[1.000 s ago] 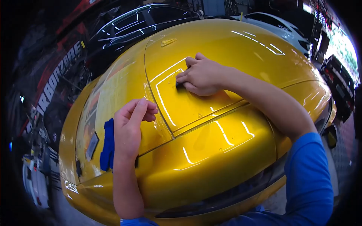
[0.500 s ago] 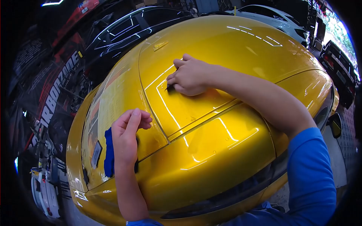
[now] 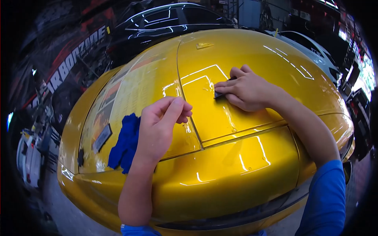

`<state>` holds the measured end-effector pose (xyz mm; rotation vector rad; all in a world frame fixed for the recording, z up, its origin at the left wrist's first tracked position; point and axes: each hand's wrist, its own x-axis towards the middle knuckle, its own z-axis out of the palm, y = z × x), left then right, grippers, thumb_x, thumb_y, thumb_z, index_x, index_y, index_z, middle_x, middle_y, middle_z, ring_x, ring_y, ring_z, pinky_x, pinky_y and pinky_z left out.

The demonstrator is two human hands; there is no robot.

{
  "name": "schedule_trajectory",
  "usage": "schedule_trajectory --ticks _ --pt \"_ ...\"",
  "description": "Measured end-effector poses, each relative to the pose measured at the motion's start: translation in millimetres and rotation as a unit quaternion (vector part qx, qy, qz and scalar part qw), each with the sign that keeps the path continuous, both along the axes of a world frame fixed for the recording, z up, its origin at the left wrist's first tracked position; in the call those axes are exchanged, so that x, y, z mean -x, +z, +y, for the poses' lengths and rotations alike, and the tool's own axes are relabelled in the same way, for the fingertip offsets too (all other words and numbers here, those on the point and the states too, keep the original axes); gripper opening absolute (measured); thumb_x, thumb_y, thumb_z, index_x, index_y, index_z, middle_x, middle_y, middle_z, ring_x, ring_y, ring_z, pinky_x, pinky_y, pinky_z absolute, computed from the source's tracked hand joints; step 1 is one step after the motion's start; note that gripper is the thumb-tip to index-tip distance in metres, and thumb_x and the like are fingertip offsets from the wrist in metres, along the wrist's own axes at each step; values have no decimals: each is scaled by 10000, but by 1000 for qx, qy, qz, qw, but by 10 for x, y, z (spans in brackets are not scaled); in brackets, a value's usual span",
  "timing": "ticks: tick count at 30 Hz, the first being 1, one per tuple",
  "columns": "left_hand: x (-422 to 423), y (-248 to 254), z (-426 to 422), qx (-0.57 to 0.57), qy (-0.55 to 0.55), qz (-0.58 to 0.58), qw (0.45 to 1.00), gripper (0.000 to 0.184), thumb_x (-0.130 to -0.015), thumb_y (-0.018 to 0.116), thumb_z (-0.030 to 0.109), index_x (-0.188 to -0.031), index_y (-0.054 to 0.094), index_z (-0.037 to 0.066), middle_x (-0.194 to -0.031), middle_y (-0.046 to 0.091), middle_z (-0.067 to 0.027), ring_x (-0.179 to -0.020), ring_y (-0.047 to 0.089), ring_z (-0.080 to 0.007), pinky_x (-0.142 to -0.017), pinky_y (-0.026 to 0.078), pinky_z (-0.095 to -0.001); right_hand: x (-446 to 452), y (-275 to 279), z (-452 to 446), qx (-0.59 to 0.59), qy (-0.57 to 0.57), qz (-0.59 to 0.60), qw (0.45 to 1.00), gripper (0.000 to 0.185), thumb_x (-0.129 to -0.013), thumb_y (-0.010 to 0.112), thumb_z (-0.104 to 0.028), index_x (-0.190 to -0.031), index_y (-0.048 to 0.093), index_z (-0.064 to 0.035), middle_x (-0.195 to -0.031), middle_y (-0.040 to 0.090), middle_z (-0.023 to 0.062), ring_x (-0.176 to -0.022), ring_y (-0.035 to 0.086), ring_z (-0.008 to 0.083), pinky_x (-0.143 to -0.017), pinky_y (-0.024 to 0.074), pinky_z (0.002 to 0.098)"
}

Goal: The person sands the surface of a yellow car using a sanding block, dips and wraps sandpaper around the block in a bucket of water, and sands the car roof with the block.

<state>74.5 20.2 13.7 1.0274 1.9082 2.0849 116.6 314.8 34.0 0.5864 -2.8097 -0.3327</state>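
Note:
My right hand presses a small black squeegee against the glossy yellow panel of the car. The fingers wrap over most of the tool, so only its dark edge shows. Around it the panel bears small wet-looking ripples and smears. My left hand hovers over the panel seam with loosely curled fingers, and I see nothing in it. Beside the left wrist lies a crumpled blue cloth. Farther left, a flat grey rectangular pad rests on the car's surface.
A small yellow film piece sits on the upper panel. Behind stand a black car and a white car. A dark banner with white lettering hangs at the left. Another light-coloured vehicle shows at far left.
The view has shifted, so the car and cloth sit differently in it. My right hand, with the squeegee, still presses on the panel. The left hand appears farther right, nearer the seam.

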Motion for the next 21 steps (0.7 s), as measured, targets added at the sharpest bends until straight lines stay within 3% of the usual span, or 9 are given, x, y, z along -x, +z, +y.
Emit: schedule_trajectory --ticks 21 --pt "17 -31 21 -10 -35 12 999 307 -1071 598 239 -982 722 -27 -882 710 -58 -826 651 -114 -800 530 -261 153 17 -238 -20 -38 -14 999 439 -1014 461 -277 -1373 668 -132 -1448 652 9 -1133 533 280 -1037 373 421"
